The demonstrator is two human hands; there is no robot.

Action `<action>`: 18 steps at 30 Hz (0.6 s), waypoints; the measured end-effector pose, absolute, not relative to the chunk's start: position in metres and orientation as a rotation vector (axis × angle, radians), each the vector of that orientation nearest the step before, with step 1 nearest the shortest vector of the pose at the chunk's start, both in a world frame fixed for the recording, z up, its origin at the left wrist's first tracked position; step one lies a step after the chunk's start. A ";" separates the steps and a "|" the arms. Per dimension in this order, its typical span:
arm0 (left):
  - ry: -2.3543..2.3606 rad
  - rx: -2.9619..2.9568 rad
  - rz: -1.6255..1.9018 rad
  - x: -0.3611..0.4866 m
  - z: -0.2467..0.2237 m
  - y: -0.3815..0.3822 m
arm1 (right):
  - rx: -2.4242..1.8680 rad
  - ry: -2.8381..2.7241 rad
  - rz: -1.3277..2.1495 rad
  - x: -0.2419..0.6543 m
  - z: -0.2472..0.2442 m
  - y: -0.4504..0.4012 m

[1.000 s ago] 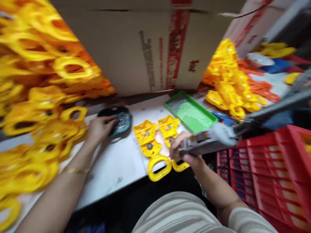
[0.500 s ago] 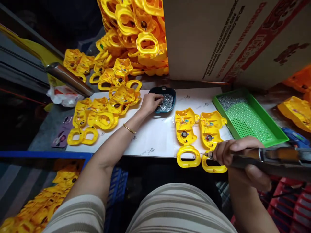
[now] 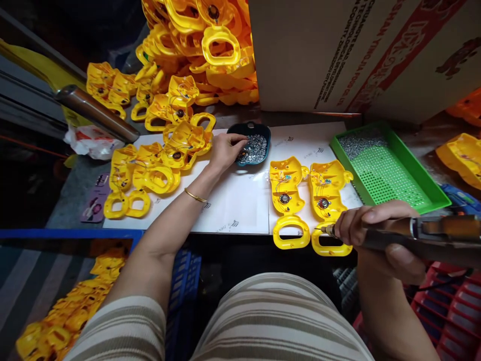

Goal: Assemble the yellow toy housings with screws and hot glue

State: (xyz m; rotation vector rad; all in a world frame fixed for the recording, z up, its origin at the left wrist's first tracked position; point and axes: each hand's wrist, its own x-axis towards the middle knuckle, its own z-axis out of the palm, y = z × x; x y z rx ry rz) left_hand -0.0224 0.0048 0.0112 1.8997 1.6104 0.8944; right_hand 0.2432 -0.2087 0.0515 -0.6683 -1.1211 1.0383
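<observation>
Presently, left hand [image 3: 224, 152] at dark bowl [image 3: 259, 128], right hand [image 3: 376, 215] around driver [image 3: 447, 235].

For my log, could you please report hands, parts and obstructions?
Left hand at dark bowl; right hand gripping driver. Two yellow shells, insides showing. Driver tip overlaps one handle.

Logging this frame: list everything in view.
Front shells: two, yellow, right of centre
Other shells: many, yellow, mostly left
Dish: one, dark teal, centre
Tray: one, green, right
Metal bits: uncounted, silver, in dish and tray
Carton: one, brown, red-printed, behind
Sheeting: uncounted, white, under front shells
Cylinder: one, brown, left
Bag: one, white, beside cylinder
Flat item: one, purple, left
Unclear item: one, blue, beside tray
Crates: uncounted, red and blue, below
Hand tool: one, dark, lower right
Bracelet: one, gold, left wrist
Shirt: one, striped, bottom
Left hand: one, bare, at dish
Right hand: one, bare, around tool
</observation>
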 end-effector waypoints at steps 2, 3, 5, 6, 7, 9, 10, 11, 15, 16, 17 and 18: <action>1.530 1.727 0.952 -0.018 0.017 -0.014 | -0.659 -1.118 1.040 0.245 0.052 -0.206; 1.459 1.637 0.970 -0.014 0.021 -0.028 | -0.644 -1.124 1.042 0.245 0.052 -0.204; 1.284 1.478 0.973 -0.002 0.025 -0.061 | -0.605 -1.143 1.043 0.245 0.055 -0.199; 1.202 1.410 0.954 0.004 0.026 -0.080 | -0.589 -1.147 1.038 0.244 0.058 -0.197; 1.148 1.331 0.937 0.011 0.025 -0.099 | -0.581 -1.142 1.032 0.242 0.061 -0.194; 1.081 1.189 0.880 0.025 0.021 -0.133 | -0.562 -1.112 1.003 0.237 0.068 -0.191; 1.073 1.137 0.852 0.031 0.019 -0.147 | -0.544 -1.100 0.993 0.234 0.072 -0.190; 1.074 1.095 0.828 0.035 0.016 -0.159 | -0.522 -1.092 0.985 0.231 0.076 -0.189; 1.103 0.963 0.754 0.046 0.009 -0.183 | -0.462 -1.080 0.977 0.221 0.084 -0.188; 1.107 0.934 0.741 0.046 0.009 -0.185 | -0.467 -1.075 0.975 0.219 0.084 -0.189; 1.111 0.911 0.729 0.047 0.009 -0.186 | -0.474 -1.069 0.974 0.218 0.084 -0.189; 1.115 0.894 0.720 0.047 0.009 -0.187 | -0.481 -1.063 0.977 0.216 0.084 -0.189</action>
